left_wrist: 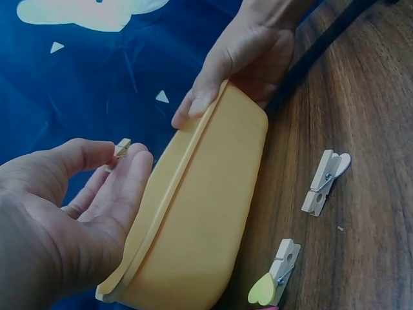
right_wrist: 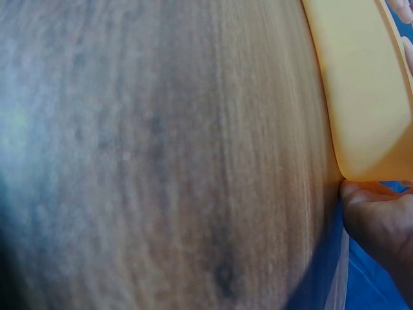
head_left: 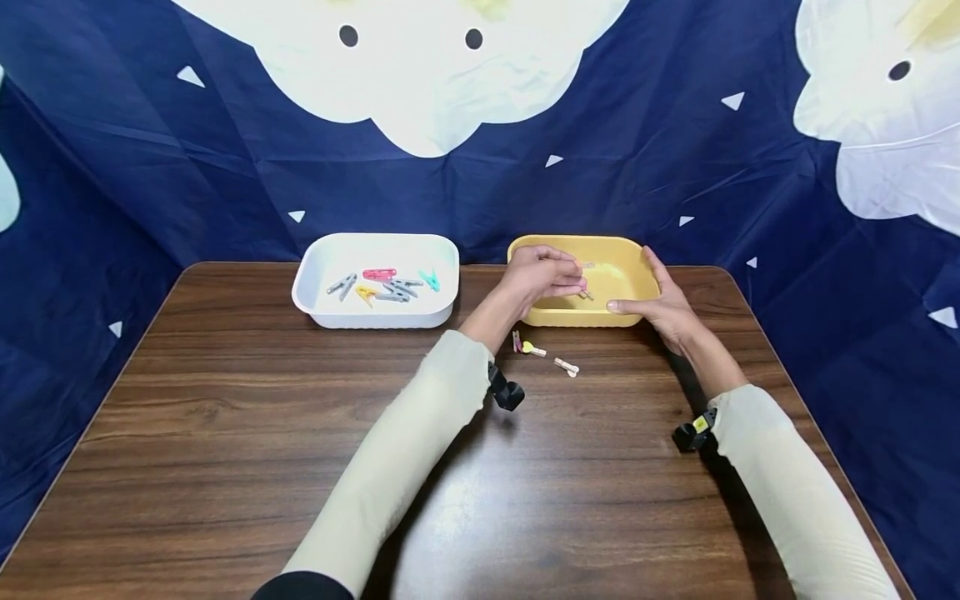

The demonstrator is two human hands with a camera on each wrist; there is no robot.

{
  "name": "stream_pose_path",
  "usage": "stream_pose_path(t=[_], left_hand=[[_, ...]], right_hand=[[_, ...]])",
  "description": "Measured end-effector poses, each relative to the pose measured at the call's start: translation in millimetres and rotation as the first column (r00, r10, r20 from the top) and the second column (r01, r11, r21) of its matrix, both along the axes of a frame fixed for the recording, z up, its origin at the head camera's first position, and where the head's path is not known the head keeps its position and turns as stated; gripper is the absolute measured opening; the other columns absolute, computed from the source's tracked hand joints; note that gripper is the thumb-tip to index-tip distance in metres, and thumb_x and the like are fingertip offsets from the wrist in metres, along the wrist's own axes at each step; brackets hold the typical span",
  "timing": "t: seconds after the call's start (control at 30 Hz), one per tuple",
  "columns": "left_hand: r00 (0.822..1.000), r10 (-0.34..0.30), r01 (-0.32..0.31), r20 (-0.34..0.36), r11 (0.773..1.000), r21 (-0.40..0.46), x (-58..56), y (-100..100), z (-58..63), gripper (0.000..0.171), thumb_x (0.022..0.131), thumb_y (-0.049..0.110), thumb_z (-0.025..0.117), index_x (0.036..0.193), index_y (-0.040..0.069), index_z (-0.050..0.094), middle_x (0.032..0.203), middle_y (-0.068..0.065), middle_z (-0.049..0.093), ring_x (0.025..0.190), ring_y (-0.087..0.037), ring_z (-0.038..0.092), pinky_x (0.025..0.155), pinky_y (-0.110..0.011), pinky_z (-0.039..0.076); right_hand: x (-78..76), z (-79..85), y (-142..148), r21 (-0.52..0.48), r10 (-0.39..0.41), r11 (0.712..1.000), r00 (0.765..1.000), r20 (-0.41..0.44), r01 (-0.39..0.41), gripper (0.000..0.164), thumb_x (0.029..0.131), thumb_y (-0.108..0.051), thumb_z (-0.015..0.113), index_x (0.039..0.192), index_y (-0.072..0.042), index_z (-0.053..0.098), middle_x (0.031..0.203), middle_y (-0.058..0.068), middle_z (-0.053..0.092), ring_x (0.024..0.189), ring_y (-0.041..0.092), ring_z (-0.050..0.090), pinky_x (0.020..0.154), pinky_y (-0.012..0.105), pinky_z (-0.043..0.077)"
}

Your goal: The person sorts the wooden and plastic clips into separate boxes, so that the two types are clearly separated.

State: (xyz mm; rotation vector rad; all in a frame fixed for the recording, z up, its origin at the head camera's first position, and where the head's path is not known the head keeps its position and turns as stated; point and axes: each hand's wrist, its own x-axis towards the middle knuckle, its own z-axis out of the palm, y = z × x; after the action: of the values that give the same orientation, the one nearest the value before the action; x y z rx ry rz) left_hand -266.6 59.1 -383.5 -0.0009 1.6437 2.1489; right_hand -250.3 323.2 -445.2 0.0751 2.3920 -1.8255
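Over the yellow bin (head_left: 622, 317), my left hand (head_left: 543, 273) pinches a small wooden clothespin (left_wrist: 122, 147) between thumb and fingertips. My right hand (head_left: 670, 311) grips the bin at its right end, its thumb over the front rim and its fingers along the outer side. Just in front of the bin lie a wooden clothespin with a white heart (head_left: 567, 367), one with a yellow heart (head_left: 534, 349), and a pink one (head_left: 517, 342). Another small clip (head_left: 587, 265) shows inside the bin beside my left fingers, which hide part of the inside.
To the left stands a white bin (head_left: 375, 320) holding several plastic clothespins in grey, pink, yellow and teal. Both bins are at the back of the wooden table (head_left: 225, 433), close to a dark blue cloth backdrop (head_left: 360, 183) with white cloud shapes.
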Motion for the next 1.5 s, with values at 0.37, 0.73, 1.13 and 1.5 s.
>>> stream_pose_path(t=[0.37, 0.73, 1.13, 1.5], left_hand=[[0.999, 0.032, -0.032, -0.01, 0.999, -0.012, -8.5, 2, -0.9, 0.019, 0.102, -0.009, 0.074, 0.121, -0.008, 0.072, 0.143, -0.036, 0.072, 0.128, -0.045, 0.077, 0.094, -0.035, 0.069], [0.996, 0.091, -0.091, 0.004, 0.996, 0.001, -16.2, -3, -3.7, 0.013, 0.101, -0.011, 0.074, 0.098, 0.001, 0.071, 0.14, -0.036, 0.073, 0.083, -0.018, 0.08, 0.107, -0.043, 0.065], [0.997, 0.075, -0.075, -0.017, 0.997, -0.008, -15.1, 1, 0.8, 0.011, 0.101, -0.009, 0.076, 0.109, -0.004, 0.071, 0.139, -0.037, 0.073, 0.086, -0.022, 0.084, 0.095, -0.036, 0.069], [0.999, -0.041, 0.04, -0.033, 0.999, -0.036, -6.7, 7, 4.0, 0.008, 0.104, -0.007, 0.073, 0.111, -0.004, 0.07, 0.144, -0.04, 0.069, 0.117, -0.043, 0.082, 0.1, -0.042, 0.068]], right_hand=[[0.3, -1.8, -1, -0.01, -0.004, 1.0, 1.0, 0.01, 0.004, 0.133, 0.092, -0.001, 0.089, 0.183, -0.036, 0.0, 0.193, -0.004, 0.0, 0.176, 0.023, 0.019, 0.144, 0.038, 0.022], [0.1, -3.0, -1, -0.025, -0.011, 1.0, 1.0, 0.007, 0.011, 0.134, 0.091, 0.001, 0.089, 0.183, -0.035, 0.0, 0.193, -0.003, 0.0, 0.176, 0.023, 0.018, 0.144, 0.038, 0.02], [1.2, -1.5, 0, -0.021, -0.01, 1.0, 1.0, 0.006, 0.01, 0.132, 0.091, 0.001, 0.089, 0.183, -0.035, 0.001, 0.193, -0.003, 0.0, 0.176, 0.024, 0.019, 0.143, 0.038, 0.023], [0.2, -0.6, 1, -0.009, -0.005, 1.0, 1.0, 0.005, 0.005, 0.132, 0.092, -0.001, 0.09, 0.184, -0.034, 0.0, 0.193, -0.005, -0.001, 0.175, 0.022, 0.019, 0.143, 0.038, 0.023]])
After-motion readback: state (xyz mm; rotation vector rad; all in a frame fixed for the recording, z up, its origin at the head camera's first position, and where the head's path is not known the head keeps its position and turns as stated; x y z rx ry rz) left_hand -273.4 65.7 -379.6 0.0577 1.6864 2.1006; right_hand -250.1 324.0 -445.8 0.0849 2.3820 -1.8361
